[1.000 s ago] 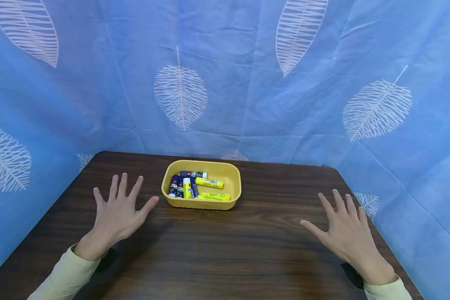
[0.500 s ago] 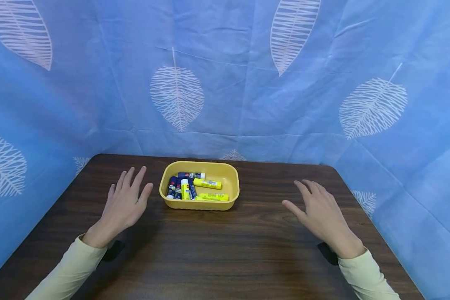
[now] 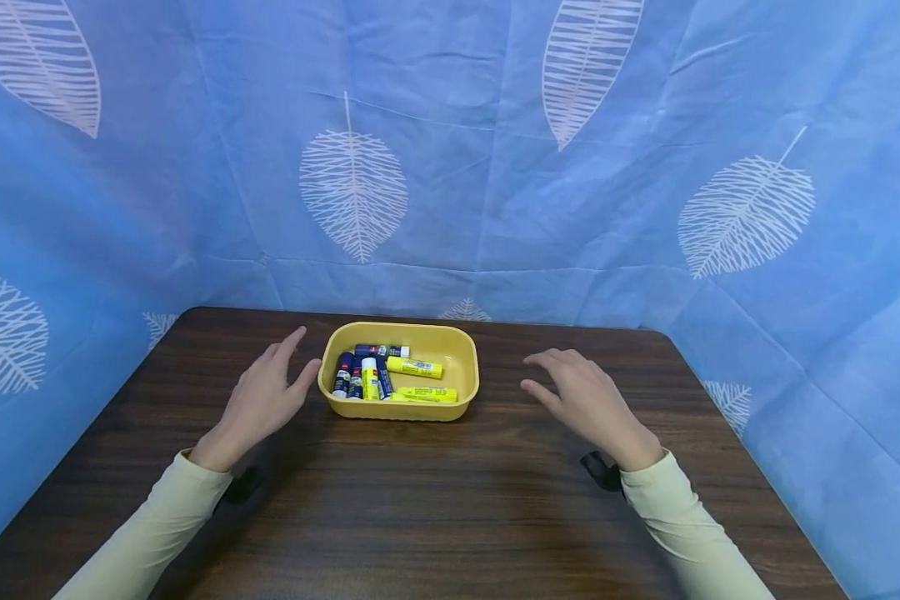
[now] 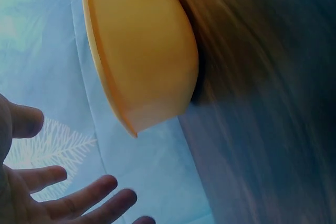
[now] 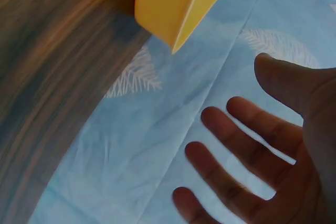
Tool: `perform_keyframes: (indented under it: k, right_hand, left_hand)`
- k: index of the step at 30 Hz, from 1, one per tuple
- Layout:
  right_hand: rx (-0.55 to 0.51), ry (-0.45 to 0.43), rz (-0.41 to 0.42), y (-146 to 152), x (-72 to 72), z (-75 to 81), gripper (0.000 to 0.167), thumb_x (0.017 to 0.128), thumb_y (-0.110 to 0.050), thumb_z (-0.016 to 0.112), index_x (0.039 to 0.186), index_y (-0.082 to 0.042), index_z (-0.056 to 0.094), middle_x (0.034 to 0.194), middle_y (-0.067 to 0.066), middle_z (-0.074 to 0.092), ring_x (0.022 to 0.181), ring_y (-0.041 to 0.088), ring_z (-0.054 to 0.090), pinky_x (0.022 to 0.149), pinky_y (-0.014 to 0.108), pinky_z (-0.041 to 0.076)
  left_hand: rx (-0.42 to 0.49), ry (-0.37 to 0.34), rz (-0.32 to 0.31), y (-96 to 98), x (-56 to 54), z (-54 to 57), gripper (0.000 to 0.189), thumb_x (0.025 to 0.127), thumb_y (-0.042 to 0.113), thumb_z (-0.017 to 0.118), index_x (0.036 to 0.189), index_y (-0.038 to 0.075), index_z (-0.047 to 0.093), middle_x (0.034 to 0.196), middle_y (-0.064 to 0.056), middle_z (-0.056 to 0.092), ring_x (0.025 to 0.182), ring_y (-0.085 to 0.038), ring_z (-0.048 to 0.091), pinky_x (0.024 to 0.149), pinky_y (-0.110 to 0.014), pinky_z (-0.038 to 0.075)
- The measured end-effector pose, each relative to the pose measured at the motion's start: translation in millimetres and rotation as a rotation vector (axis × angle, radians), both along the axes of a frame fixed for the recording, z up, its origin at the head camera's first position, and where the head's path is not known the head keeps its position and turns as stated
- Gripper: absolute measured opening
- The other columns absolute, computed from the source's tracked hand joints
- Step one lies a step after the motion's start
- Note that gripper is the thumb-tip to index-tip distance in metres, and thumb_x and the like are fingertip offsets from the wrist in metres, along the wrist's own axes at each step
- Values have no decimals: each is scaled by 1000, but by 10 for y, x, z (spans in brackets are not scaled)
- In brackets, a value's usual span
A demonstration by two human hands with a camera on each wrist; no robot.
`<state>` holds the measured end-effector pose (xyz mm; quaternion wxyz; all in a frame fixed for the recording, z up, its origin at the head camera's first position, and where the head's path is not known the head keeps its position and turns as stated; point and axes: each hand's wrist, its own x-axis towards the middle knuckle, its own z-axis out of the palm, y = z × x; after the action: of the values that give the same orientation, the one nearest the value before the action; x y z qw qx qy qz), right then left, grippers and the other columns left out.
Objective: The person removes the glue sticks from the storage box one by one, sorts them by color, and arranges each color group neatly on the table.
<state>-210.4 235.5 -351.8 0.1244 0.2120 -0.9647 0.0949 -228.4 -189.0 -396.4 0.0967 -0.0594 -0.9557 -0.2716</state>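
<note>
A yellow plastic basket [image 3: 461, 385] stands near the far edge of the table, with several glue sticks lying in it. Some are dark blue with white ends, such as the blue glue stick [image 3: 378, 351] at the back; others are yellow, like the yellow glue stick [image 3: 415, 367] in the middle. My left hand [image 3: 261, 406] is just left of the basket, fingers extended and thumb close to its rim. On the other side my right hand [image 3: 585, 400] hovers with relaxed fingers, a short way right of the basket. Neither hand holds anything.
The dark wooden table [image 3: 420, 508] has rounded far corners. A blue cloth [image 3: 480, 200] with white leaf prints hangs behind it and along both sides. A small black device [image 3: 602, 472] is strapped under the right wrist.
Both hands have moved inward toward the basket, the right one farther. Their widely spread fingers have drawn closer together. The basket and glue sticks stay in place.
</note>
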Motion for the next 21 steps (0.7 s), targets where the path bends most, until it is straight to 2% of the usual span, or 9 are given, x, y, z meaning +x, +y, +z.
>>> perform_keyframes:
  k: [4,8,12,17,21]
  right_hand:
    - [-10,-7,60,-161,-148,-3,33,97,-29,72,125,-10,71,127,10,69,119,33,62,94,53,53]
    - [-15,-34,113,-316,-287,-18,28,96,-26,74,120,-12,73,121,6,72,117,29,63,94,49,54]
    - [-21,-79,145,-452,-407,-30,25,96,-25,74,118,-14,74,116,4,74,112,26,64,91,46,55]
    - [-20,-165,188,-591,-543,-53,26,96,-22,74,120,-12,75,113,2,74,108,24,64,90,43,54]
    - [-24,-250,228,-699,-653,-96,28,95,-19,74,122,-10,74,110,1,75,98,18,66,84,38,54]
  left_hand:
    - [37,-12,-28,25,-62,-32,65,106,32,54,159,1,30,137,-32,55,119,-49,58,96,-66,49]
    - [65,-63,-49,61,-99,-82,65,106,30,55,158,0,31,132,-30,59,112,-43,62,89,-59,55]
    - [94,-98,-60,84,-115,-117,63,106,28,56,158,1,32,130,-28,61,110,-39,64,88,-55,57]
    - [117,-105,-74,83,-142,-126,63,105,23,58,158,2,31,128,-26,63,108,-37,65,87,-52,58]
    - [117,-122,-83,80,-151,-121,64,103,21,61,158,2,32,127,-26,64,107,-36,65,83,-48,58]
